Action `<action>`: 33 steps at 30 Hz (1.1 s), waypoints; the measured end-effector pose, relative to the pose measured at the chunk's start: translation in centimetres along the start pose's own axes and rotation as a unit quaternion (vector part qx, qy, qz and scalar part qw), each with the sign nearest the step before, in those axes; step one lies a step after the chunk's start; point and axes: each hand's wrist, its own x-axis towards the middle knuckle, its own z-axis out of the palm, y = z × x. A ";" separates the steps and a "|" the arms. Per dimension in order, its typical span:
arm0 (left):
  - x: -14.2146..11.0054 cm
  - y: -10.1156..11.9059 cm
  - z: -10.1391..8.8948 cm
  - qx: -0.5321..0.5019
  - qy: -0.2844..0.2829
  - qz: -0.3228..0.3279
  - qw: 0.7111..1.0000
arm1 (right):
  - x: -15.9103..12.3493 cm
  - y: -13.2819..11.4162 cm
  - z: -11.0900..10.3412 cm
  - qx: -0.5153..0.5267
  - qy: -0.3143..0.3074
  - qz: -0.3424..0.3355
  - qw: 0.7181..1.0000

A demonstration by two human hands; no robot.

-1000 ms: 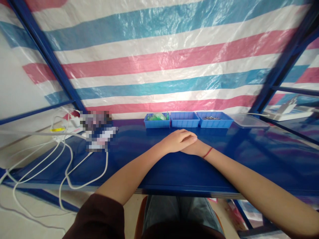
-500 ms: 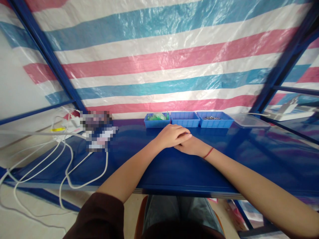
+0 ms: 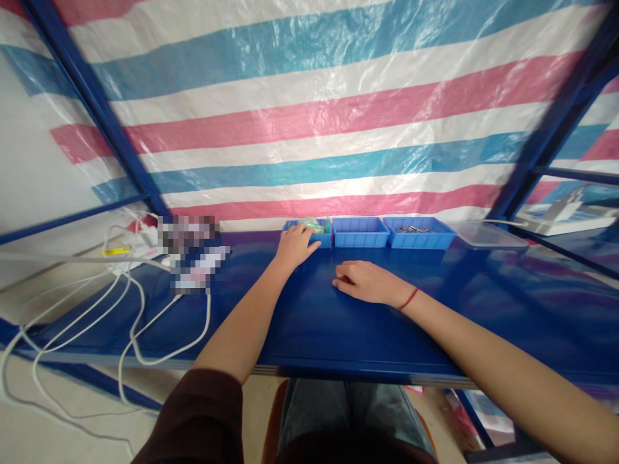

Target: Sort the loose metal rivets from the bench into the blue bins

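Observation:
My left hand is at the front edge of the left blue bin, fingers spread, its fingertips over the rim. Inside that bin lie crumpled green, see-through pieces, partly hidden by the hand. My right hand, with a red cord at the wrist, rests on the blue tabletop. Its fingers are curled, and whether anything is in them does not show. Beside the left bin stands the middle blue bin, then the right blue bin with small metal parts.
A clear plastic lid lies right of the bins. White cables loop over the table's left side and hang off its front edge, near a power strip. A striped plastic sheet hangs behind, between blue frame posts.
My hands, earlier laid one over the other, have come apart. The left has moved left and forward to the left bin; the right stays about where it was.

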 end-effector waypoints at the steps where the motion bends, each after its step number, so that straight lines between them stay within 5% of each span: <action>1: 0.0 0.1 -0.3 0.006 -0.009 -0.004 1.000 | 0.0 0.0 0.0 0.001 -0.002 0.001 1.000; 10: -0.7 1.7 -5.1 -0.026 -0.144 -0.033 0.989 | 0.1 0.5 0.3 0.044 0.003 0.000 0.999; 16: -0.7 0.9 -4.6 -0.030 0.008 -0.080 0.996 | 0.5 1.1 0.4 0.088 0.017 0.006 0.996; 20: -0.5 -0.7 -2.7 -0.096 -0.127 -0.126 0.979 | 1.2 2.1 1.6 0.110 0.098 0.022 0.989; 24: -0.3 -1.5 -2.1 -0.115 -0.161 -0.084 0.977 | 1.8 3.1 3.0 0.146 0.164 0.063 0.974; 33: 0.1 -1.2 -4.7 -0.154 -0.287 -0.020 0.945 | 1.2 1.5 2.5 0.121 0.203 -0.016 0.972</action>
